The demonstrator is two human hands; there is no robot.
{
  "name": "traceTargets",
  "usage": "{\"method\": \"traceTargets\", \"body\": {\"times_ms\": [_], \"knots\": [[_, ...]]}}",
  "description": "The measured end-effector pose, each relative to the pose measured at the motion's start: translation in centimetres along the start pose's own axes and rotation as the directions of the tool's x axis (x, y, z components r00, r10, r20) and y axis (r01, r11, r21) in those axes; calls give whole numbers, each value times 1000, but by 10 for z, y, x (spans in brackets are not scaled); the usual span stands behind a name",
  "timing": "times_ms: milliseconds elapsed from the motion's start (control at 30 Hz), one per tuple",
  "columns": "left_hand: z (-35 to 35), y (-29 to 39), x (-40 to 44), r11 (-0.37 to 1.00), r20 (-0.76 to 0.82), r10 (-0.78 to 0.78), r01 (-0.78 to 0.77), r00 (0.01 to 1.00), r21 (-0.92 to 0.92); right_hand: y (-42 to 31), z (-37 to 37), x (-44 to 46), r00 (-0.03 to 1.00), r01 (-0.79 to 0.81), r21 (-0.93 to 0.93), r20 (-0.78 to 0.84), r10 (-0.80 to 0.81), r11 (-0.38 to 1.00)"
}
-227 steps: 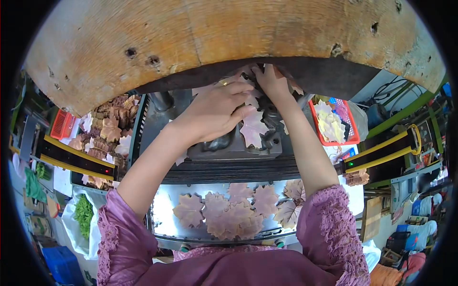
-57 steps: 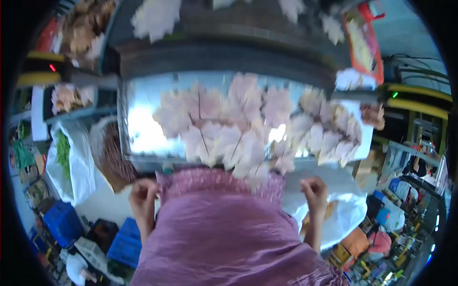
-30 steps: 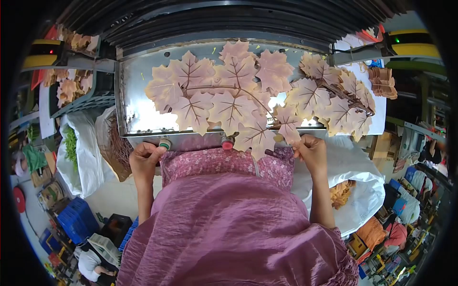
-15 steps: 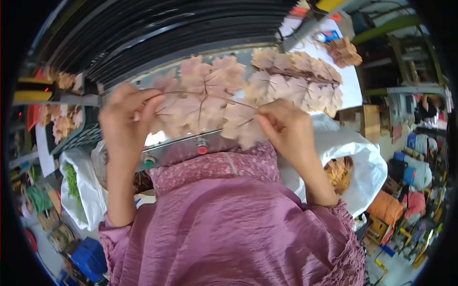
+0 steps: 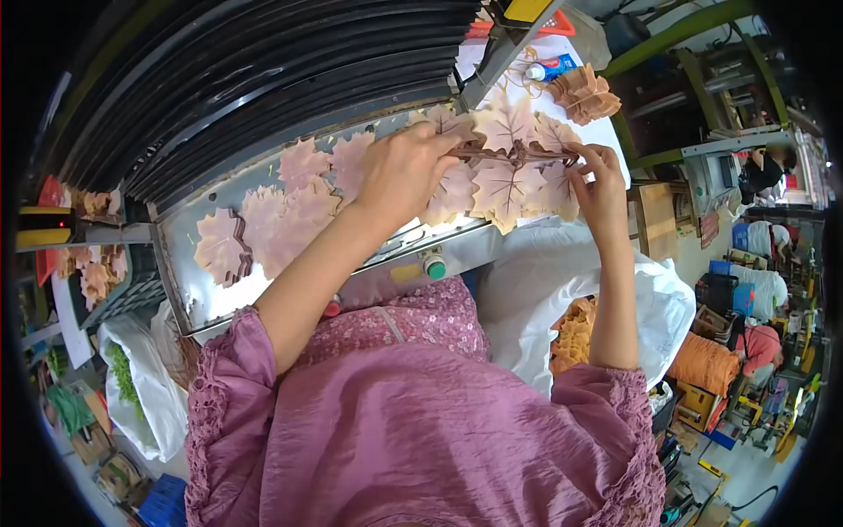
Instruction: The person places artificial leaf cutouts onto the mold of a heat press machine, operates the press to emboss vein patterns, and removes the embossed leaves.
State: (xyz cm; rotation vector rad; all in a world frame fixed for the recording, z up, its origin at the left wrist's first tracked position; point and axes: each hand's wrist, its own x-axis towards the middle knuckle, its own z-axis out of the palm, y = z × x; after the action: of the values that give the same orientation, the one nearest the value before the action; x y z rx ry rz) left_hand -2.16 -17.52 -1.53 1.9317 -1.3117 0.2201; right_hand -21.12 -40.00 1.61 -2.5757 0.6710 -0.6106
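A stack of artificial maple-leaf sprays (image 5: 509, 189), pale pink-beige with brown stems, lies on the right part of the metal worktop. My left hand (image 5: 395, 171) reaches across to it, fingers pinched on the left end of the brown stem. At the stem's right end, my right hand (image 5: 603, 189) pinches with thumb and fingers. The topmost leaf spray lies spread over the stack between my hands. Loose pale maple leaves (image 5: 290, 220), some in small overlapping piles, rest on the left part of the worktop, beside my left forearm.
Black ribbed machine covers (image 5: 290, 79) rise behind the metal worktop (image 5: 180, 250). A green button (image 5: 435, 268) sits on its front. At right are a blue tube (image 5: 553, 68), brown leaves (image 5: 586, 94) and a white sack (image 5: 518, 281) holding orange-brown leaves. Another white sack (image 5: 145, 395) stands left.
Both hands have moved right with the leaf spray, from over the middle of the worktop onto the stack at right. The loose leaves at left are now uncovered.
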Motion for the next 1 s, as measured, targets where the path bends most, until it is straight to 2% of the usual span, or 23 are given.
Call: {"method": "traceTargets", "body": {"times_ms": [133, 300, 500, 633, 667, 800, 833, 967, 1000], "knots": [[-2, 3, -7, 987, -34, -91, 85, 995, -139, -19, -8, -4, 996, -6, -101, -88, -3, 995], [-6, 1, -8, 990, -79, -52, 41, 995, -138, -55, -5, -4, 993, 116, -29, 34, -115, 993], [-29, 27, -1, 981, -193, -30, -8, 981, -192, -55, 9, 0, 987, 158, 48, -19, -157, 986], [-47, 44, 13, 992, -227, 35, -61, 973, -107, -48, 9, 3, 985, 128, 287, -146, -89, 949], [-50, 49, 15, 992, -223, 35, -62, 974, -112, -46, 8, 4, 986, 123, 285, -146, -84, 950], [-60, 67, 18, 997, -172, 29, -41, 985, -67, -40, 3, 8, 976, 142, 471, -215, -44, 871], [-57, 65, 18, 997, -165, 29, -41, 986, -71, -39, 1, 7, 976, 135, 471, -213, -36, 872], [-35, 47, 14, 984, -26, -110, 106, 994, -145, -35, -7, 10, 998, 53, 262, 24, -62, 964], [-27, 39, 11, 984, -24, -112, 107, 993, -145, -34, -5, 10, 998, 52, 263, 26, -61, 963]]}}
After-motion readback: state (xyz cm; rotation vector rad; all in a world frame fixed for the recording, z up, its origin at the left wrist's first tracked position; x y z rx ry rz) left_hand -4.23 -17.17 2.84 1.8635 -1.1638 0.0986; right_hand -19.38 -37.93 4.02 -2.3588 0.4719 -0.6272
